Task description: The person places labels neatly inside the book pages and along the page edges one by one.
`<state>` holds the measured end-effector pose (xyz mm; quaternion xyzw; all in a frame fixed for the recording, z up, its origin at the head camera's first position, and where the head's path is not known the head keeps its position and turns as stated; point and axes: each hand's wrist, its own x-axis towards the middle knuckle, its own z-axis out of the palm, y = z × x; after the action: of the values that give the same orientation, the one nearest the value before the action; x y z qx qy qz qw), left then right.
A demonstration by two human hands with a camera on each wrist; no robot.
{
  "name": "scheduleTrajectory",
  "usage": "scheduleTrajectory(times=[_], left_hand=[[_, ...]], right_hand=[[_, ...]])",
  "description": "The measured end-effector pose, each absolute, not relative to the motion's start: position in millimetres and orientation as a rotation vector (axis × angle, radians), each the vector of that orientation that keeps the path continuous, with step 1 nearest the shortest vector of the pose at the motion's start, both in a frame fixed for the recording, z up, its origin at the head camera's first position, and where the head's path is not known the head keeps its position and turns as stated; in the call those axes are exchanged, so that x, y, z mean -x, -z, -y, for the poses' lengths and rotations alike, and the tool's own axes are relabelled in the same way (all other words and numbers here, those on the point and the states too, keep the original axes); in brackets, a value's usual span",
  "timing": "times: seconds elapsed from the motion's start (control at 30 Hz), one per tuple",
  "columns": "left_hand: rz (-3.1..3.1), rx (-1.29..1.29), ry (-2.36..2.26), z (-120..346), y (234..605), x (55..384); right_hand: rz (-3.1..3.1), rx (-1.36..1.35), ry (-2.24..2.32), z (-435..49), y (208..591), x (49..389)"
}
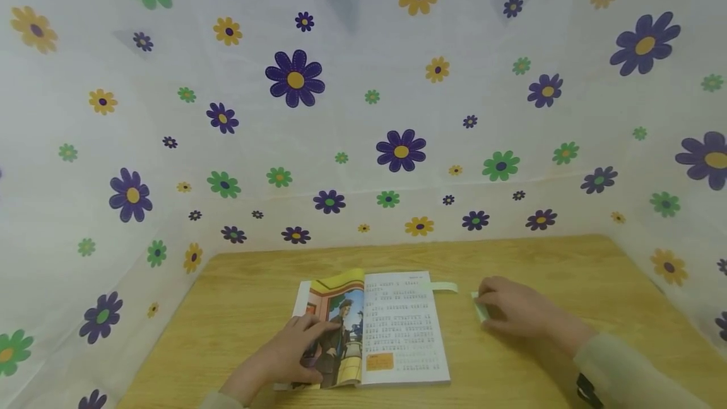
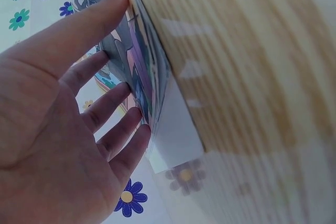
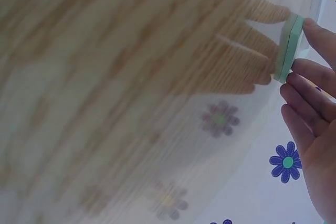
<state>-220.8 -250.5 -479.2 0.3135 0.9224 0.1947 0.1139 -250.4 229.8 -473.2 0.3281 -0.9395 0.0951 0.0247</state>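
An open book (image 1: 402, 314) lies on the wooden table, with a colour picture on its left page and print on the right. My left hand (image 1: 286, 351) rests across the picture page, fingers spread; in the left wrist view its fingertips touch the page near the book's edge (image 2: 176, 129). To the right of the book, my right hand (image 1: 514, 309) pinches a small pale green sticky note pad (image 3: 290, 50) by its edge, thumb at one end and fingers along it. The hand hides most of the pad in the head view. A pale green paper strip (image 1: 445, 287) sticks out from the right page.
The light wooden table (image 1: 250, 289) reaches back to a white cloth (image 1: 352, 118) printed with purple, green and yellow flowers, which hangs behind and on both sides. An orange box (image 1: 379, 361) is printed low on the right page.
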Motion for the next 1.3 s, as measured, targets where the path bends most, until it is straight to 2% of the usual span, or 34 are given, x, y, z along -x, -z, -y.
scheduleTrajectory(times=[1.3], left_hand=[[-2.664,-0.832,-0.586,244,466,216]], right_hand=[[2.888,-1.065,-0.267,-223,465,256]])
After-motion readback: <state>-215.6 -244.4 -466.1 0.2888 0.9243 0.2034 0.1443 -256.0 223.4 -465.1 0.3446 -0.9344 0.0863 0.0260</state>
